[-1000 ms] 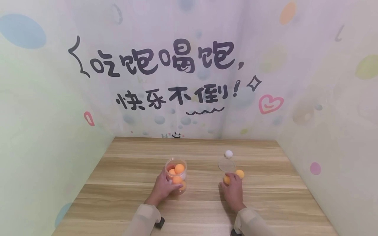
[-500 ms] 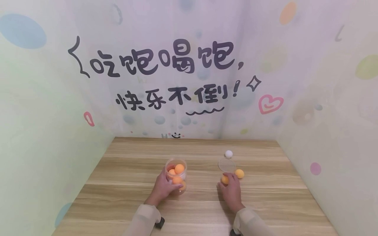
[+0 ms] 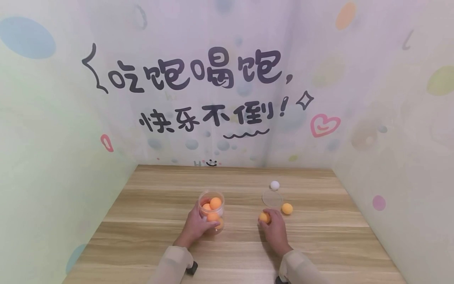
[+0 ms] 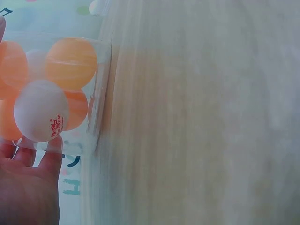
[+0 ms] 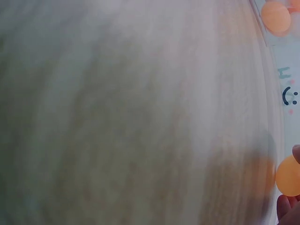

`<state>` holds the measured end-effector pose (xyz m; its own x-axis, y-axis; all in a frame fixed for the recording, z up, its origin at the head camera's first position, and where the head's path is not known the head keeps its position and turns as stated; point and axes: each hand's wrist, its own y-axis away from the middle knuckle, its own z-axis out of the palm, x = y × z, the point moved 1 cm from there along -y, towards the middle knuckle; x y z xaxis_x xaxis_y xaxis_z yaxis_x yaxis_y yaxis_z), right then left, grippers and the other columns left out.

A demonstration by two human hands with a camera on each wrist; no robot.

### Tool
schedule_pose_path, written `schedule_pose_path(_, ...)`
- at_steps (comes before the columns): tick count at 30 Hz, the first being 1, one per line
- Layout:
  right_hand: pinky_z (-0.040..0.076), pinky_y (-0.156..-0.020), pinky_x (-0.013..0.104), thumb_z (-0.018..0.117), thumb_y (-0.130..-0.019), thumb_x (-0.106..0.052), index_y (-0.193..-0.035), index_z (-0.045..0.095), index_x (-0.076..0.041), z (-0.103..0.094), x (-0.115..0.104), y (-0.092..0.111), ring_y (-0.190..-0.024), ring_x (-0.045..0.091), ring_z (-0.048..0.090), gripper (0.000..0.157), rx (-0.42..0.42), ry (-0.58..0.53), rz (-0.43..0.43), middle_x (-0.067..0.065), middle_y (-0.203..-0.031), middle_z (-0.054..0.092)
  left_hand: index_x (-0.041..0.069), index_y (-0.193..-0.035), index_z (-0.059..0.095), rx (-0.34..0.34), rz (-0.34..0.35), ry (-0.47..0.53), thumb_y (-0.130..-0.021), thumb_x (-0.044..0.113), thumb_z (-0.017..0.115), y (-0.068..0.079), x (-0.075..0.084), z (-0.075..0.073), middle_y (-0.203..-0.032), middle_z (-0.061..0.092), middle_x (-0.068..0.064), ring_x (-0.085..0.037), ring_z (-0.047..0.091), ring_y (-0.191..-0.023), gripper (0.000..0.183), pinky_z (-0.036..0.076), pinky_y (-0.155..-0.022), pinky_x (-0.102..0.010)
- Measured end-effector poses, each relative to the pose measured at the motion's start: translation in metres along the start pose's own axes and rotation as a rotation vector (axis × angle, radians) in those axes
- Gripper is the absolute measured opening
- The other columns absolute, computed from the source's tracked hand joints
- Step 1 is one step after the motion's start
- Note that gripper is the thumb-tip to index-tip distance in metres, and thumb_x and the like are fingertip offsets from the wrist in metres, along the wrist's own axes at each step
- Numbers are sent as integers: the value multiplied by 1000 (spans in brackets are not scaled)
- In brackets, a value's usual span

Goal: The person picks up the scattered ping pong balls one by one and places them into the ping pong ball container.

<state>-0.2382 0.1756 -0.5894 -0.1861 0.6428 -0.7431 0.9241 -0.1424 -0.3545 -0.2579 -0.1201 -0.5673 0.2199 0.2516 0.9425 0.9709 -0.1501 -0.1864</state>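
My left hand (image 3: pixel 196 223) grips a clear plastic jar (image 3: pixel 211 194) from its left side, thumb across the front. Inside the jar are several orange ping-pong balls (image 3: pixel 215 203) and some white ones, such as the printed white ball (image 4: pixel 41 110) in the left wrist view. To the right, my right hand (image 3: pixel 277 232) pinches an orange ping-pong ball (image 3: pixel 264 217) between thumb and fingers, low over the table. The same held ball (image 5: pixel 289 176) shows at the right edge of the right wrist view, partly hidden by fingertips.
Beyond my right hand lies a clear round lid (image 3: pixel 272 198) on the wooden table (image 3: pixel 159 189). A white ping-pong ball (image 3: pixel 274 185) sits behind the lid, and another orange ball (image 3: pixel 287 208) to its right. Printed walls (image 3: pixel 213 138) enclose the table at the back and sides.
My right hand has closed its fingers on the orange ball and shifted it a little left, away from the other orange ball. The left hand and jar have stayed put.
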Motion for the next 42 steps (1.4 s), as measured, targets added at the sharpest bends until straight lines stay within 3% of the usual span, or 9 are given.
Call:
schedule_pose_path(9,49,-84,44,78,-79,-2,-112,63,1,0,-3,0,-98,28,58,37,-28,8,10,15,-110,61,19,-140,39,-3,0,-3,-64,25,93,1,1,0,-132,52,-1,-20,51,-117,93,41,-104,-42)
schedule_pose_path(22,54,-77,39,80,-80,-9,-115,64,-3,3,-17,1,-93,24,61,39,-5,-9,29,10,-111,62,22,-139,40,-4,-4,-1,-64,25,93,0,1,-1,-130,53,0,-20,52,-116,92,41,-103,-43)
schedule_pose_path(34,57,-73,30,79,-78,0,-111,65,0,8,-33,3,-86,27,65,35,1,-243,-27,14,-104,62,20,-139,40,-3,-2,-13,-63,26,93,0,0,-1,-131,52,-1,-20,51,-117,93,41,-104,-43)
schedule_pose_path(42,56,-73,28,79,-80,-4,-111,65,-1,10,-44,5,-86,27,66,35,-13,-288,-22,13,-103,62,18,-140,40,-3,-1,-18,-63,26,93,1,1,0,-132,52,-2,-21,51,-118,93,40,-104,-44)
